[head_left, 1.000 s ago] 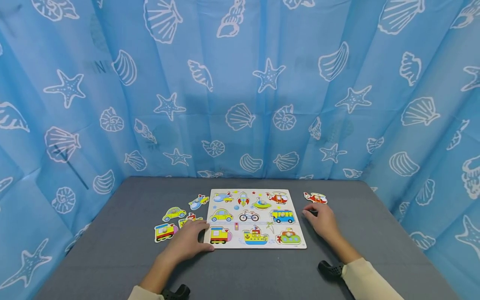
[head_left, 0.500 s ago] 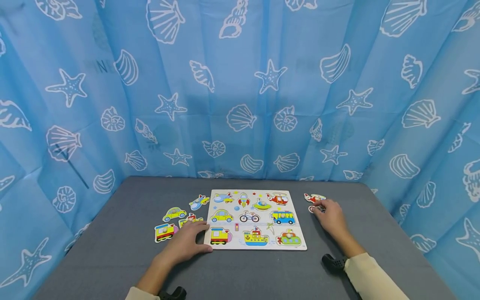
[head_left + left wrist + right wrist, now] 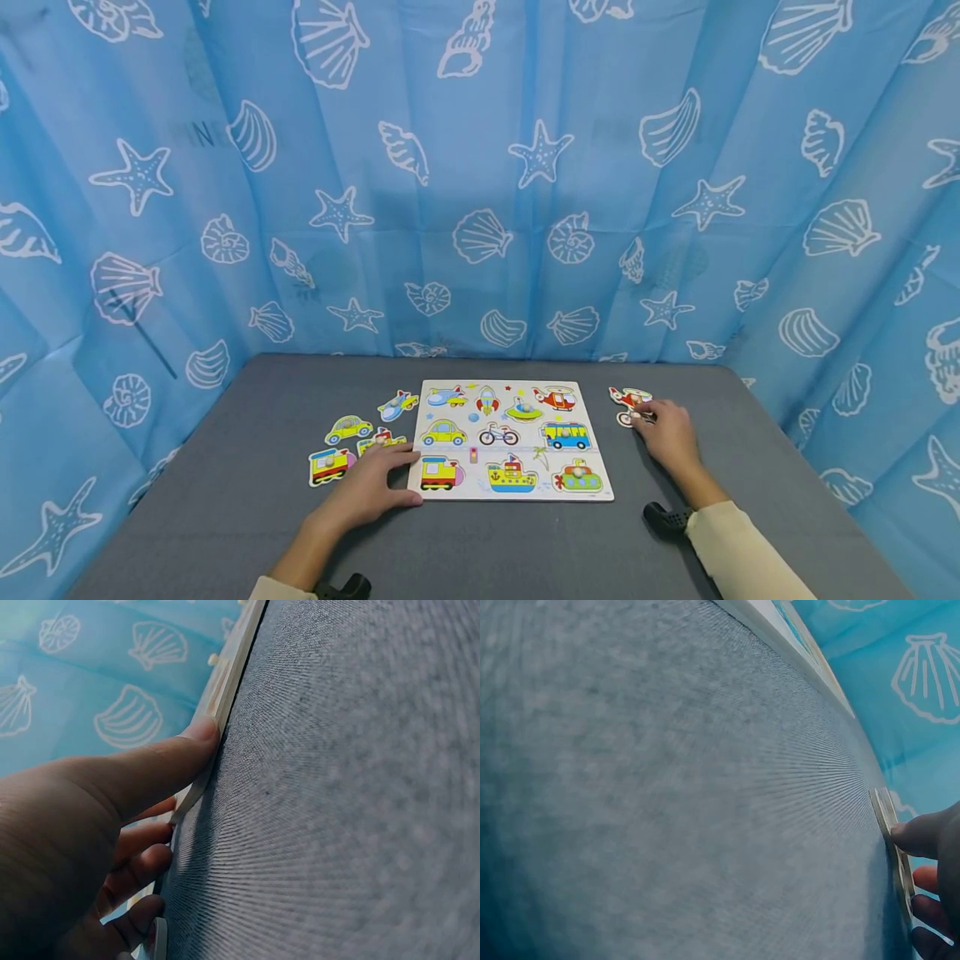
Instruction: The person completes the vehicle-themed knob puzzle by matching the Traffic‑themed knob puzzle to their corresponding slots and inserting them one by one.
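A white puzzle board (image 3: 525, 457) with vehicle pictures lies mid-table in the head view. My left hand (image 3: 372, 485) holds its near left corner, thumb (image 3: 199, 729) on the front edge and fingers by the left edge. To the right of the board, my right hand (image 3: 667, 433) pinches a bicycle puzzle piece (image 3: 624, 419) at its right end. In the right wrist view the thumb (image 3: 915, 834) touches the piece's edge. A red helicopter piece (image 3: 628, 397) lies just beyond the bicycle, close against it. Part of the bicycle is hidden by my fingers.
Left of the board lie a plane piece (image 3: 397, 405), a green car piece (image 3: 348, 429), a train piece (image 3: 330, 465) and a boat piece (image 3: 381, 439), partly behind my left hand. A blue shell-patterned curtain (image 3: 480, 292) hangs behind the grey table (image 3: 510, 550).
My right hand has moved right and away from me, bringing the bicycle piece up beside the helicopter, then shifted slightly right along it. The left hand stays at the board's corner.
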{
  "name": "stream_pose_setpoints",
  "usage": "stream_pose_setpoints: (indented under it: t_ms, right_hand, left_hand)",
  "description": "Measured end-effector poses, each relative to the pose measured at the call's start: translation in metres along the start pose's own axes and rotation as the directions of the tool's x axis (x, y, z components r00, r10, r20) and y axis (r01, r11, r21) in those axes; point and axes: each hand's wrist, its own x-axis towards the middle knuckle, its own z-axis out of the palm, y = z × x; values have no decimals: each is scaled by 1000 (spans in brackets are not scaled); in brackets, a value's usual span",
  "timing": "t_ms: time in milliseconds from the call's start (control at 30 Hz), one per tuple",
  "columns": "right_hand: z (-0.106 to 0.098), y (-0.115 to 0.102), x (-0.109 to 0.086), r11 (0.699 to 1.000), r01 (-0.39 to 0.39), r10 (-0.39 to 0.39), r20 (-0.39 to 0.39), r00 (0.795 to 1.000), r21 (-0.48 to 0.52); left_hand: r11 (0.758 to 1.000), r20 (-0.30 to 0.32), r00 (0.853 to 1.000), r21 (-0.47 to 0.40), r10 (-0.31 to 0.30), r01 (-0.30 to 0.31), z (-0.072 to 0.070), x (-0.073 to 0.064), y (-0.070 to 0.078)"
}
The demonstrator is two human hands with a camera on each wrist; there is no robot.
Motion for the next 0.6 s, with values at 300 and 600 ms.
stream_pose_setpoints:
  t_ms: [300, 600]
  right_hand:
    - [2, 0, 0, 1000, 6, -5, -47, 999, 20]
    - [-1, -2, 2, 1000, -8, 8, -19, 1000, -4]
  left_hand:
    - [1000, 21, 1000, 5, -21, 21, -2, 0, 2]
    - [1000, 16, 1000, -3, -21, 21, -1, 0, 3]
